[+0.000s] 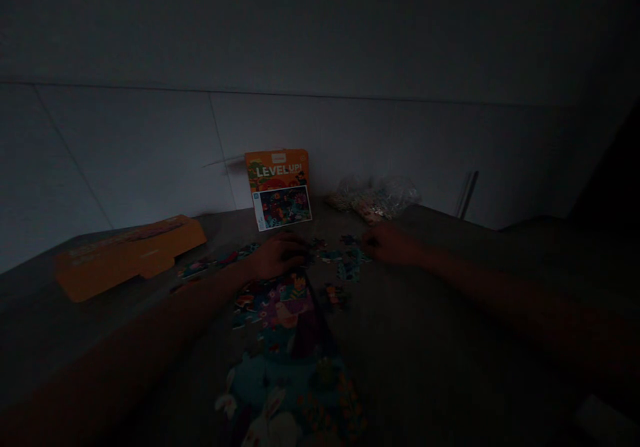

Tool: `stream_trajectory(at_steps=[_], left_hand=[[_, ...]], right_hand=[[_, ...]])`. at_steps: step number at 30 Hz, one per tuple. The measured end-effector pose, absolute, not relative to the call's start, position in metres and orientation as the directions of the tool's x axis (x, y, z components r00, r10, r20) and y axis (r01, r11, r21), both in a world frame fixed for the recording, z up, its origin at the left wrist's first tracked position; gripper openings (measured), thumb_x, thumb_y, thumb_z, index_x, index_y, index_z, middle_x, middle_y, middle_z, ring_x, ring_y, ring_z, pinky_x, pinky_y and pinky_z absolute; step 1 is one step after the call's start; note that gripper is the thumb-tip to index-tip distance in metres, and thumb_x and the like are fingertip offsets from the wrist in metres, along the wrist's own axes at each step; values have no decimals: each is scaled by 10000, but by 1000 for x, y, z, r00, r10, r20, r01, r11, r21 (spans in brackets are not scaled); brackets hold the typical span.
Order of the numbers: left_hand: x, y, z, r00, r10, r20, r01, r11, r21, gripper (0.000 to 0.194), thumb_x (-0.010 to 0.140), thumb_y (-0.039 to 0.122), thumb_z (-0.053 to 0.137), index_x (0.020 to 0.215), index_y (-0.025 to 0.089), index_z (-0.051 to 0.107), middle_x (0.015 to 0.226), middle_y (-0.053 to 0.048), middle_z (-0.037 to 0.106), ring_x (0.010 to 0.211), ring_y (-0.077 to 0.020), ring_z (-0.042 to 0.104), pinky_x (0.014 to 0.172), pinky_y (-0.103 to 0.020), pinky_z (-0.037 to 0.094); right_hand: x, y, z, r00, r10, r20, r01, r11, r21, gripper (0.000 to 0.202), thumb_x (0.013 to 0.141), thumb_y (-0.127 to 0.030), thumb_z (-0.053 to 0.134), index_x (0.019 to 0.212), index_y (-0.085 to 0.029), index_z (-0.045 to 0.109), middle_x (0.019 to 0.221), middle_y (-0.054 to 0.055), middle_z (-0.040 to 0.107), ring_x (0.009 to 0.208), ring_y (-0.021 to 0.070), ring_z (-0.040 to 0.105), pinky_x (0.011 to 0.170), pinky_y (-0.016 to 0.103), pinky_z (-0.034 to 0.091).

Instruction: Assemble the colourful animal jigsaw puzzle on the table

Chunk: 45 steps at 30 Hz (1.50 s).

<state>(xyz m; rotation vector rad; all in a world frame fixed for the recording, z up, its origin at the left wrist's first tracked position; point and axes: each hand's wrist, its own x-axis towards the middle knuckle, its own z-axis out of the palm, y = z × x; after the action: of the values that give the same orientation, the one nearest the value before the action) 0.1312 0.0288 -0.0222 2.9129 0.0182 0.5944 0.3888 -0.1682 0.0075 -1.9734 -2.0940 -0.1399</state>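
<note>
The puzzle (pixel 293 343) lay on the table (pixel 425 347), its long axis toward the wall (pixel 360 133). The left hand (pixel 280 255), at its far end, and right hand (pixel 389 242), by loose pieces (pixel 349 271), were curled; whether gripping, I could not tell.

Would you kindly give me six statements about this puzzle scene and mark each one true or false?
1. White rabbits show at the near end of the joined puzzle. True.
2. Loose puzzle pieces lie between the left hand and the right hand. True.
3. The left hand is at the joined puzzle's near end. False: it is at the far end.
4. Plastic bags lie to the right of the orange LEVEL UP! packaging. True.
5. The packaging lies flat. False: it stands near the wall.
6. The right hand is inside the bags. False: it is on their near side.
</note>
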Motion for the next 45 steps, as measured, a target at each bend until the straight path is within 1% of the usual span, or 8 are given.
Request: stream_trajectory(at_steps=[12, 17, 19, 22, 26, 35, 42, 45], left_hand=[[131, 29, -23, 917, 37, 397, -33, -985, 169, 292, 937, 329, 555, 1132, 177, 709, 1232, -110, 647, 1144, -241, 593, 1006, -370, 454], [132, 30, -24, 915, 26, 402, -51, -983, 178, 285, 941, 313, 547, 1136, 178, 705, 1235, -112, 647, 1131, -241, 599, 1000, -373, 456], [132, 30, -23, 916, 24, 401, -53, -982, 180, 286, 941, 310, 545, 1137, 177, 705, 1230, -115, 648, 1132, -244, 597, 1001, -381, 455], [132, 29, -23, 917, 25, 399, -51, -983, 178, 279, 937, 303, 546, 1125, 179, 711, 1216, -113, 654, 1121, -243, 599, 1003, -382, 452], [132, 28, -22, 918, 34, 396, -39, -984, 175, 275, 934, 301, 545, 1115, 181, 713, 1213, -108, 653, 1119, -239, 599, 999, -368, 451], [132, 27, -21, 919, 35, 394, -53, -977, 209, 284, 928, 300, 539, 1105, 158, 711, 1214, -126, 647, 1132, -256, 588, 1002, -396, 448], [126, 10, -5, 883, 129, 452, -17, -952, 306, 287, 946, 338, 520, 1071, 158, 705, 1099, -102, 696, 1029, -235, 633, 915, -349, 490], [113, -5, 12, 870, 270, 412, -2, -835, 550, 368, 979, 404, 463, 1132, 142, 671, 976, -84, 724, 843, -197, 667, 746, -296, 520]], right_hand=[[319, -193, 17, -330, 911, 247, 906, 379, -187, 235, 882, -356, 640, 1025, -197, 738, 847, 46, 730, 713, 169, 647, 628, 259, 436], [348, -187, 27, -91, 924, 370, 974, 160, -162, 264, 897, -150, 504, 1020, -179, 736, 955, 98, 739, 804, 227, 668, 700, 309, 452], [371, -183, 29, 105, 930, 352, 988, -58, -142, 220, 888, -206, 540, 984, -176, 735, 939, 99, 735, 848, 247, 669, 732, 320, 457], [394, -179, 21, 187, 952, 243, 970, -141, -196, 359, 889, -425, 582, 1034, -125, 715, 902, 141, 715, 799, 273, 665, 690, 343, 470], [399, -176, 7, 102, 986, 136, 965, -65, -253, 518, 794, -464, 696, 1213, -165, 638, 1013, 108, 708, 879, 243, 661, 732, 306, 491], [403, -175, 4, 68, 994, 90, 910, -24, -413, 402, 650, -441, 766, 902, -152, 644, 856, 84, 676, 772, 238, 622, 628, 299, 467], [366, -162, 20, -13, 975, 222, 735, 159, -659, 364, 790, -413, 590, 1046, -154, 593, 830, 46, 671, 749, 174, 636, 651, 284, 487], [330, -147, 25, -50, 944, 326, 596, 290, -749, 369, 756, -362, 664, 1064, -163, 619, 756, 12, 653, 704, 163, 624, 626, 274, 472]])
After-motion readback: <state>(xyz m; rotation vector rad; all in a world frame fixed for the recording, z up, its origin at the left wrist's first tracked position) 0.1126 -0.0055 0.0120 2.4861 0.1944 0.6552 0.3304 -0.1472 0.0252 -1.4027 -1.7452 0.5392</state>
